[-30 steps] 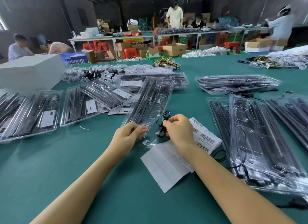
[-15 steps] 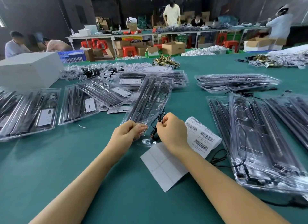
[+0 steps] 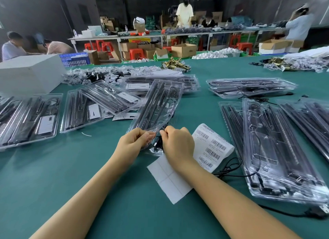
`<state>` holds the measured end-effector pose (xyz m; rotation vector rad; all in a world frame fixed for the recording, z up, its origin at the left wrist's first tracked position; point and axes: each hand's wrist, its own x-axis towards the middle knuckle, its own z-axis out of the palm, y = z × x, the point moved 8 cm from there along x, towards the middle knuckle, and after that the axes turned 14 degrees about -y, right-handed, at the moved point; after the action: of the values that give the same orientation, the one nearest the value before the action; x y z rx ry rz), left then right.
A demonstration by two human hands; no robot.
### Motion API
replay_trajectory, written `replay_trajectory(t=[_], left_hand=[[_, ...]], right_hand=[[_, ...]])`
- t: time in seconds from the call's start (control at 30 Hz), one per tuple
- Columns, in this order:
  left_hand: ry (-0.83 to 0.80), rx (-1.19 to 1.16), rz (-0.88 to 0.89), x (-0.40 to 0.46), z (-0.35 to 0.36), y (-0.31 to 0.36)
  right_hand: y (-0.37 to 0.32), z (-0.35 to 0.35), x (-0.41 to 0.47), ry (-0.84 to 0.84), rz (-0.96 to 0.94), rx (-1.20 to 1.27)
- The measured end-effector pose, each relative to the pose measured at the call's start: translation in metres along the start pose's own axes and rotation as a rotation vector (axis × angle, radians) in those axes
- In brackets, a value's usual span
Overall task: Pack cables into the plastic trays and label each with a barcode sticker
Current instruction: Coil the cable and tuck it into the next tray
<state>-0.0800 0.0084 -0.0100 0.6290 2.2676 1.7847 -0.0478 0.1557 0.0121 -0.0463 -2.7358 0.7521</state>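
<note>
Hands meet at the near end of a clear plastic tray [image 3: 156, 108], tilted above the green worktop [image 3: 74, 167]: left hand [image 3: 135, 140] pinches its thin, flexible rim, right hand [image 3: 178, 142] pinches the limp black cable [image 3: 157, 144]; barcode stickers [image 3: 211, 146] lie beside.

The right hand [image 3: 178, 144] covers most of the black cable [image 3: 158, 143] bunched at the clear tray [image 3: 158, 108]'s near end, so its plug cannot be made out. Print on the barcode sticker sheet [image 3: 212, 147] is too small to read. The stacked trays [image 3: 26, 117] at far left run off the frame edge.
</note>
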Motion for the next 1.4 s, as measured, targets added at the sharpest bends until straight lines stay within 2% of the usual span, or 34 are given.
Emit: replay_trajectory(t=[0.13,0.23,0.3,0.43,0.6,0.83,1.0,1.2,1.4], left_hand=[[0.008,0.029,-0.01,-0.003,0.0,0.005],[-0.017,0.111,-0.006,-0.006,0.003,0.011],[-0.025,0.157,-0.004,-0.007,0.004,0.016],[-0.028,0.309,-0.006,-0.007,0.007,0.019],[-0.026,0.493,0.054,-0.006,0.012,0.024],[-0.027,0.701,0.174,-0.012,0.021,0.038],[-0.032,0.84,0.247,-0.016,0.028,0.044],[-0.026,0.882,0.258,-0.015,0.03,0.043],[-0.048,0.904,0.275,-0.015,0.032,0.042]], right_hand=[[-0.002,0.004,-0.002,-0.001,-0.018,-0.087],[0.003,-0.001,0.0,0.055,0.022,-0.052],[0.008,0.004,0.003,-0.017,0.06,-0.02],[0.031,0.005,0.008,-0.087,0.235,0.298],[0.037,0.003,0.008,-0.088,0.311,0.393],[0.031,-0.001,0.008,-0.135,0.234,0.319],[0.03,-0.001,0.009,-0.282,0.219,0.352],[0.041,0.003,0.002,-0.442,0.41,0.785],[0.054,-0.01,-0.001,-0.362,0.528,1.06]])
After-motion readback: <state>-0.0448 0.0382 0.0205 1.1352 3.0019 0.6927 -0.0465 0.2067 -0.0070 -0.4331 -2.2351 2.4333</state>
